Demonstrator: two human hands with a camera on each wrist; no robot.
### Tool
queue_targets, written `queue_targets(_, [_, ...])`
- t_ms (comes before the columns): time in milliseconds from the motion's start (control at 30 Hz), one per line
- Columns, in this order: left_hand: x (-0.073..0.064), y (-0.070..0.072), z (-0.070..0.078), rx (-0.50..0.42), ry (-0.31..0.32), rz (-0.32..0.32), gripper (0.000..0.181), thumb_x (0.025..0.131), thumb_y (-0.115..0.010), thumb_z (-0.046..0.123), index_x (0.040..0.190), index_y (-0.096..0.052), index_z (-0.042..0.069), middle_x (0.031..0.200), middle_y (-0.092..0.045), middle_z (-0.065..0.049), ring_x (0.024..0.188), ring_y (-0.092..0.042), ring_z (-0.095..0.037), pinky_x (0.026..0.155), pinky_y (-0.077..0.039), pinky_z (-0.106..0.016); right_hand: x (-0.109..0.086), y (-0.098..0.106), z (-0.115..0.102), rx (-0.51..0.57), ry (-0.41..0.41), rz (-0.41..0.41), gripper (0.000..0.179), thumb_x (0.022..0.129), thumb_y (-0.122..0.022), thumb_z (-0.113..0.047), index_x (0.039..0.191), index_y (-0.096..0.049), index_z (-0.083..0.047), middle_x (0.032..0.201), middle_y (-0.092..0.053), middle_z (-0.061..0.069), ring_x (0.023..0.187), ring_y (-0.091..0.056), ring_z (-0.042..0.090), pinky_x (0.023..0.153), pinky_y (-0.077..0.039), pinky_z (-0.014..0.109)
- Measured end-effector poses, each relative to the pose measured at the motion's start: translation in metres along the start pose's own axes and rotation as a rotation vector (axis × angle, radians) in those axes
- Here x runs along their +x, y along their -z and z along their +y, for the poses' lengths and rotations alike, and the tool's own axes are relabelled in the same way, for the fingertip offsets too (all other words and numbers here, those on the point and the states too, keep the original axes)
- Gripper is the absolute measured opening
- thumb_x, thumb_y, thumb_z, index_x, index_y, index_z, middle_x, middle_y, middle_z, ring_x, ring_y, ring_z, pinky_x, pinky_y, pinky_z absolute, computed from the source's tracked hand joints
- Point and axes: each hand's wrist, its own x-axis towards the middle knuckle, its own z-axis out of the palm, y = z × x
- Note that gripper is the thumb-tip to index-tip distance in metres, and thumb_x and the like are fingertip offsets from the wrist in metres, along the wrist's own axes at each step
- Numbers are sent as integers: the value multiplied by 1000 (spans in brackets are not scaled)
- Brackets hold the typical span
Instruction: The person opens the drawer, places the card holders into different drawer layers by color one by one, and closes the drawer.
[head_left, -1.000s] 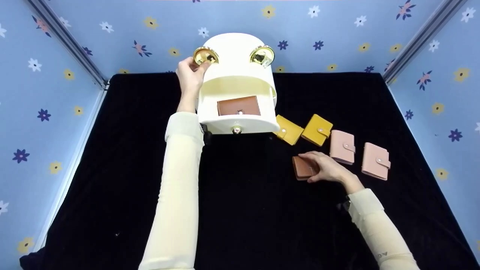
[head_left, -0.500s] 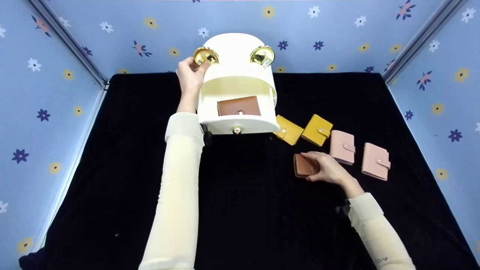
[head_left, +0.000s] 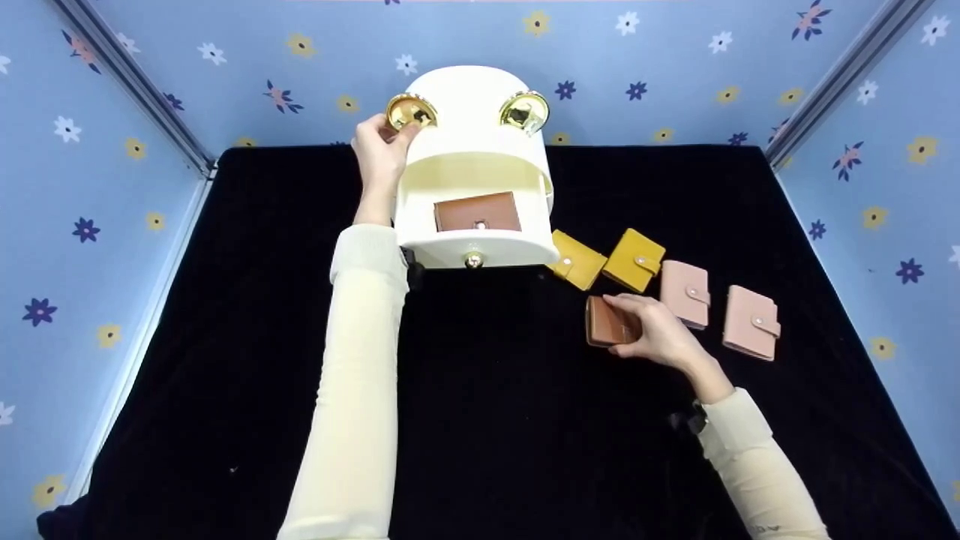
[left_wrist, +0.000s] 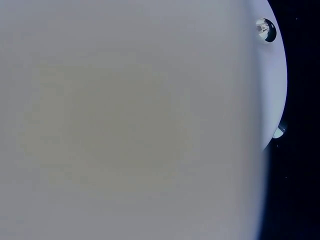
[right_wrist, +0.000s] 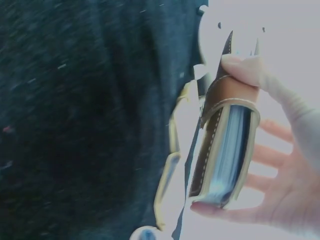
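My left hand (head_left: 381,154) grips one of two shiny gold round knobs (head_left: 412,111) at the top of a white drawer box (head_left: 472,90), thumb on its front. Below, the box's drawer (head_left: 420,247) is pulled out, and a brown leather card holder (head_left: 478,212) lies in it. My right hand (head_left: 660,335) holds a second brown card holder (right_wrist: 230,135) by its edges, thumb at one end and a finger at the other. The right wrist view shows its stacked clear sleeves edge-on. A blurred pale surface fills most of the left wrist view, hiding the left hand there.
Two yellow card holders (head_left: 634,260) lie right of the drawer, one partly behind its corner. Two pink card holders (head_left: 751,322) are farther right, close to my right hand. Black cloth (head_left: 487,420) covers the table; flowered blue walls (head_left: 675,60) enclose it on three sides.
My right hand has raised the brown card holder slightly, and it shows a little higher in the head view with its edge tilted up. The left hand has stayed on the gold knob.
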Motion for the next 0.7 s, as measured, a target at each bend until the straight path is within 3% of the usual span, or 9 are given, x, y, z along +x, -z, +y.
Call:
queue_targets(400, [0,1,0,18,-24,15,20,80,-66,25,91,-66,7,74,-59,-1,82,-58,-16,75,-42,-25,2,23,-36,4,57,96,72,58,-81,-15,122,-52,0,115,-54,18,98,-52,30,82,-41,41])
queue_targets(700, [0,0,0,4,-4,5,22,81,-65,25,94,-66,7,82,-62,-4,84,-58,-15,76,-42,-23,7,43,-68,-18,80,117,71,59,-80,-19,122,-53,-4,118,-53,17,103,-50,30,83,-41,42])
